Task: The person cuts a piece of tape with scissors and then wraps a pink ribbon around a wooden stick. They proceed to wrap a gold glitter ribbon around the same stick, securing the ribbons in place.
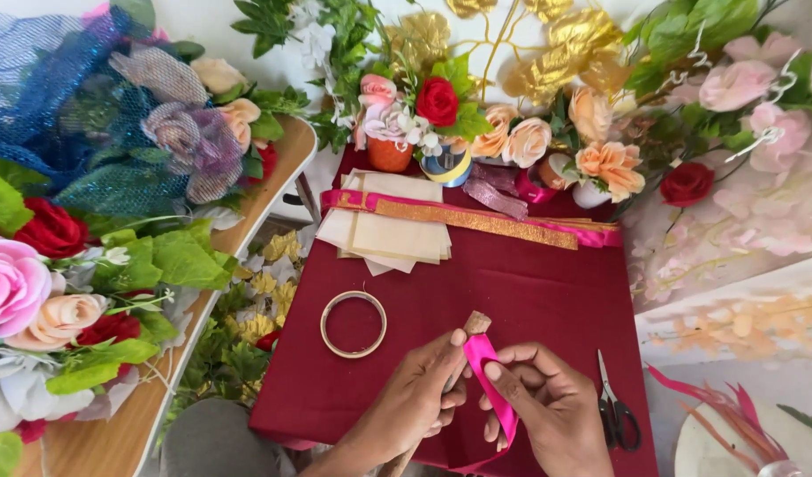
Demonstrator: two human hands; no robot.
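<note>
The person sits at a table covered with a dark red cloth. Both hands are low in the middle, working close together on a stick and a pink ribbon.

The left hand is curled around the stick, its thumb lying up along it; the stick's pale, cut end pokes out just above the thumb tip, tilted a little to the right. The right hand pinches the ribbon between thumb and forefinger, pressing it against the stick just below that end. The ribbon runs down from the pinch, across the right palm, and loops off toward the table's near edge.

Left of the hands, a ring lies flat on the cloth, well apart from them. Right of the right hand, scissors lie closed, blades pointing away from the person. Farther back, a stack of cream paper sheets sits on the cloth, with a glittery orange strip on a pink band laid across it and on toward the right.

Behind these stand small pots of fake roses in red, peach and pink. On the left, a wooden side table holds more flowers and blue netting.
</note>
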